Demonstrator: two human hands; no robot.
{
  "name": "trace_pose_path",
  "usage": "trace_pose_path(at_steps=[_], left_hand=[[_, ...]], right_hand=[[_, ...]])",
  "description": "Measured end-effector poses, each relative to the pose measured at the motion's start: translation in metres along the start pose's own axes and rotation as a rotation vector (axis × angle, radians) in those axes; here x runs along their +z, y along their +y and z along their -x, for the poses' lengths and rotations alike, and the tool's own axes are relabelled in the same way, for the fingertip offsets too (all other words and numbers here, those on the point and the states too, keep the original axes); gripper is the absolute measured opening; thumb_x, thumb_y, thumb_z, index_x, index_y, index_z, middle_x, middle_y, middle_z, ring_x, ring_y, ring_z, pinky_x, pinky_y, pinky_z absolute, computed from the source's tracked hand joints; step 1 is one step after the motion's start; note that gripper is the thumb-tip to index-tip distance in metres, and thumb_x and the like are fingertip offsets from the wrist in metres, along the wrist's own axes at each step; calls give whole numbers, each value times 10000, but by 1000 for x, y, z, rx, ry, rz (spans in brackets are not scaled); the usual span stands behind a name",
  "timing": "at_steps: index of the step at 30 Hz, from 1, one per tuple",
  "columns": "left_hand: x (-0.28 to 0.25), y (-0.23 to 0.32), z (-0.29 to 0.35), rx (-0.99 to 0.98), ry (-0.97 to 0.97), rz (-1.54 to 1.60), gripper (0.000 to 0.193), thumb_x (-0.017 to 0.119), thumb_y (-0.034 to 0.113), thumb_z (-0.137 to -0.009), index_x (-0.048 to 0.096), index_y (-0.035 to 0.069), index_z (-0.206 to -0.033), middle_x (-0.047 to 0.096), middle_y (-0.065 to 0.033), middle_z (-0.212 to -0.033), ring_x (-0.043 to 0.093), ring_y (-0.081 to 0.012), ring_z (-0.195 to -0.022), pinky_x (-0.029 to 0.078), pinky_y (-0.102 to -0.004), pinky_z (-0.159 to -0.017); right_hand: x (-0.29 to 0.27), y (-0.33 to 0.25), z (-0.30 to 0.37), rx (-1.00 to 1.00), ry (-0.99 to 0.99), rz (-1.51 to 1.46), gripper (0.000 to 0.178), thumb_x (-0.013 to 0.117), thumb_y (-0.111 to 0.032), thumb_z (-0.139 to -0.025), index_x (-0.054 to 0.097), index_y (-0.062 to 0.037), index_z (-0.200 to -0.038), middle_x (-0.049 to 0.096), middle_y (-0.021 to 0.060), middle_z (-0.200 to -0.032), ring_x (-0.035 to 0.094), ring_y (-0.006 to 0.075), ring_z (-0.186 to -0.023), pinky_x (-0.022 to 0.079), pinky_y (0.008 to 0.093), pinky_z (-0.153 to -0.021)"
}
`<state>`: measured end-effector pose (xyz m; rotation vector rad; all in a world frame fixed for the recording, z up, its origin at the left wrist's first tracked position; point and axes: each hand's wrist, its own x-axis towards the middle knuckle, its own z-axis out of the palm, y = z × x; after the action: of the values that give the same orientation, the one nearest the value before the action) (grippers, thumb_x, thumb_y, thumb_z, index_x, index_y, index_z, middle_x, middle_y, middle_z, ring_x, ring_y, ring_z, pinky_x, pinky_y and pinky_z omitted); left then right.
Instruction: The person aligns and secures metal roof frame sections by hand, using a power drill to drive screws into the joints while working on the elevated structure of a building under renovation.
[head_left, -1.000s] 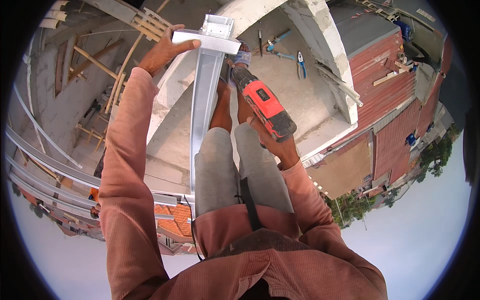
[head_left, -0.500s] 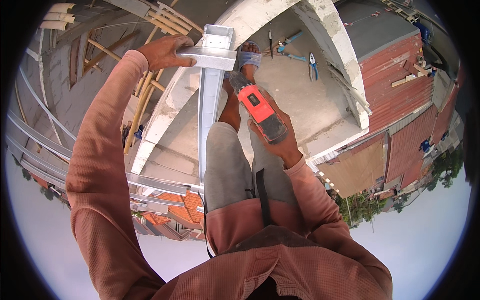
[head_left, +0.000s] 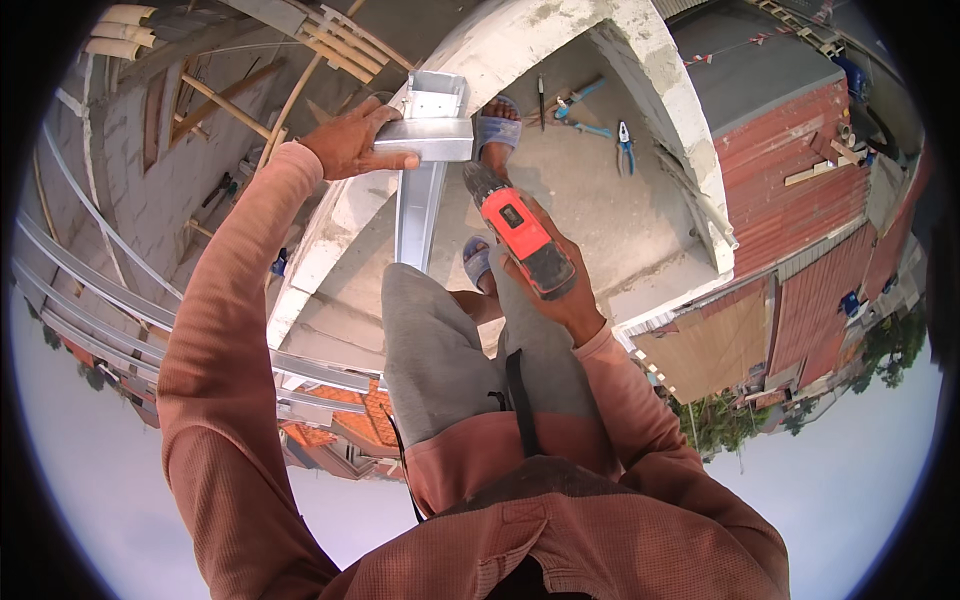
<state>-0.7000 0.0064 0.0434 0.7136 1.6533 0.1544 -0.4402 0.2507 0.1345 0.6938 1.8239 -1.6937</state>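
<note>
Left hand [head_left: 350, 142]: you pinch the left end of the short metal piece between thumb and fingers, so the grip is narrow.
Short metal piece [head_left: 438, 138]: it lies crosswise over the long metal channel; whether it sits flush, this angle cannot tell you.
Long metal channel [head_left: 415, 215]: it runs from under that piece back toward your left knee, and a bright metal end section [head_left: 436, 96] shows just beyond.
Right hand [head_left: 576, 295]: you have it wrapped round the grip of the drill; your trigger finger is hidden.
Red-and-black drill [head_left: 528, 235]: its chuck [head_left: 482, 180] points up and left, just beside the short piece's lower right corner; contact and bit are too small to tell.
Concrete floor [head_left: 590, 205]: the blue-handled pliers [head_left: 626, 155], a second blue-handled tool [head_left: 592, 130] and a slim dark tool [head_left: 542, 105] lie there beyond your right hand, out of your grip.
Step in hand: you seem to be lining up the short piece across the channel, drill at the ready.
Next move: it likely calls for a steady left hand, the two metal faces pressed snug, and the drill squared to the metal, with your left fingers clear of its tip.
</note>
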Motion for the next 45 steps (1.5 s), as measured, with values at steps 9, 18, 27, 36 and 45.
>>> trace_pose_path(at_steps=[9, 18, 27, 36, 45], left_hand=[[2, 1, 3, -103, 5, 115, 1226, 580, 904, -760, 402, -16, -1550, 467, -219, -1356, 512, -384, -1326, 426, -471, -1139], [-1, 14, 3, -179, -55, 138, 1108, 609, 810, -834, 364, 33, -1585, 443, -216, -1333, 496, -378, -1315, 409, -450, -1126], [10, 9, -5, -126, 35, 97, 1077, 625, 792, -845, 413, 10, -1555, 463, -202, -1318, 512, -362, -1277, 417, -437, -1117], [-2, 0, -30, 2, -11, 120, 986, 663, 785, -821, 554, 42, -1461, 614, -230, -1386, 540, -331, -1343, 372, -456, -1187], [-39, -21, -20, 47, -54, 72, 965, 710, 743, -814, 494, 109, -1507, 533, -172, -1465, 462, -321, -1398, 308, -454, -1223]], right_hand=[[7, -2, -2, -40, -3, -38, 784, 775, -115, -862, 412, -105, -1558, 667, 95, -1302, 636, 222, -1093, 513, 338, -972], [17, 11, 8, -111, 107, -119, 825, 798, -163, -829, 421, -148, -1563, 630, 101, -1419, 689, 287, -1141, 543, 364, -940], [51, 23, 30, -117, 283, -89, 807, 790, -201, -845, 419, -140, -1559, 649, 93, -1384, 685, 294, -1152, 537, 356, -960], [103, -4, 41, -17, 421, -265, 505, 769, -74, -883, 602, -2, -1354, 722, 92, -1150, 661, 145, -1025, 507, 309, -958], [126, 11, 41, -110, 480, -349, 691, 754, -82, -894, 454, -31, -1514, 727, 90, -1151, 673, 154, -1007, 518, 308, -934]])
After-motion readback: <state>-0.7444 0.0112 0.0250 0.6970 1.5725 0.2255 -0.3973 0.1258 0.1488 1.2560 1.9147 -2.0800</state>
